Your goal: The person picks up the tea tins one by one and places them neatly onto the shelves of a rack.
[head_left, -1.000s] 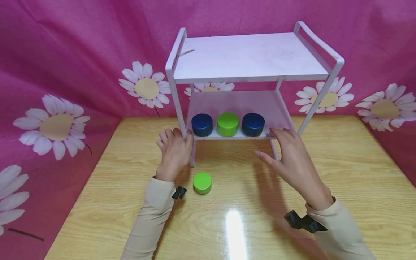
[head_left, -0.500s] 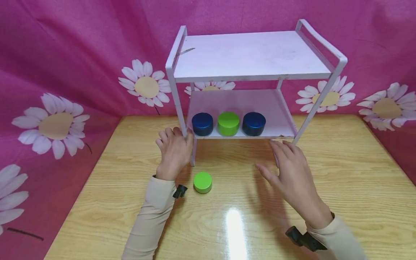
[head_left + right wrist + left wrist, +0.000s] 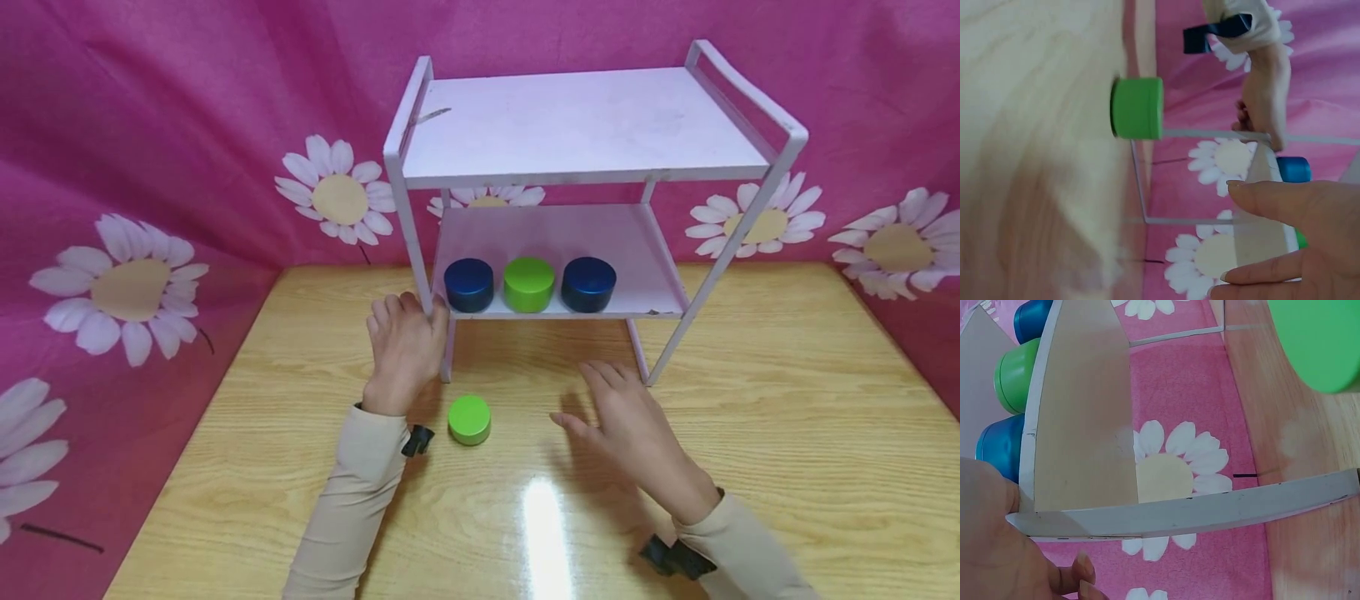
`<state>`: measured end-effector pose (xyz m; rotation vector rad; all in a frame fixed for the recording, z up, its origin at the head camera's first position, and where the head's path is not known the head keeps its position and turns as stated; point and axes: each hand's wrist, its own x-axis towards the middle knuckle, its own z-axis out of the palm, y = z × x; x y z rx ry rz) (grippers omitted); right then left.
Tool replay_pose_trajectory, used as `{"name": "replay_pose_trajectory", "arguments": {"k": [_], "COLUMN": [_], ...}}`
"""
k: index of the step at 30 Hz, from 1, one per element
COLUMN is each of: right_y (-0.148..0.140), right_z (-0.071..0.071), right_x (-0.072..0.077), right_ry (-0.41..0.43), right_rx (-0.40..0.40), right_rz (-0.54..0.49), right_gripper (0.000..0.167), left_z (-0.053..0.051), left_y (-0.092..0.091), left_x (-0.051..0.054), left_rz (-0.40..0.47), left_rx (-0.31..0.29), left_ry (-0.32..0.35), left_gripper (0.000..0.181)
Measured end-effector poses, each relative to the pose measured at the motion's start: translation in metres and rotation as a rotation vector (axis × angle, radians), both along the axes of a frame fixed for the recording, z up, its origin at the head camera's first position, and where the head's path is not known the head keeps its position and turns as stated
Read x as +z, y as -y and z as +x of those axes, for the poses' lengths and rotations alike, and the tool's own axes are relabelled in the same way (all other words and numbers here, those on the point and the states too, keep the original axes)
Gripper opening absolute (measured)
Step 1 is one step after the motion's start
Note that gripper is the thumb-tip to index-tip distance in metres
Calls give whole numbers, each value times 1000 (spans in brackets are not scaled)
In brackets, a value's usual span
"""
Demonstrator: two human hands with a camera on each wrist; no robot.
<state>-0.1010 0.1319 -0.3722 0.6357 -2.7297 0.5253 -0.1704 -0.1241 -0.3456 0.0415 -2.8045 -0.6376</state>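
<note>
The left hand (image 3: pixel 407 350) grips the front left post of a white two-tier rack (image 3: pixel 585 125), at the height of its lower shelf; the left wrist view shows this hand (image 3: pixel 997 544) at the shelf's corner. On the lower shelf stand a blue round container (image 3: pixel 469 286), a green one (image 3: pixel 528 285) and a dark blue one (image 3: pixel 588 285) in a row. Another green round container (image 3: pixel 469 419) stands on the table in front of the rack. To its right the right hand (image 3: pixel 637 437) hovers with spread fingers, holding nothing; this hand (image 3: pixel 1297 237) is also in the right wrist view.
The wooden table (image 3: pixel 787 400) carries the rack near its back edge. A pink cloth with white flowers (image 3: pixel 187 108) hangs behind and at both sides. The rack's upper shelf has raised side rails.
The right hand has let go of the rack's right side and moved left and towards the front. The left hand stays on its post. The rack's right side appears slightly shifted right.
</note>
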Motion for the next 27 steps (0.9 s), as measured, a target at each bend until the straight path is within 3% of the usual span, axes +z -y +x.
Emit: {"name": "replay_pose_trajectory", "arguments": {"k": [12,18,27], "right_y": [26,33,39], "right_z": [0,1,3], "right_x": [-18,-24,-27], "right_ry": [79,63,99], "right_rx": [43,79,65], "right_rz": [18,16,17], "right_gripper": [70,67,68], "left_z": [0,0,0], "left_y": [-1,0,0], "left_x": [-1,-1,0], "left_rz": [8,14,30], "left_rx": [5,3,-4], "left_ry": [30,34,61], "left_gripper": [53,53,54]}}
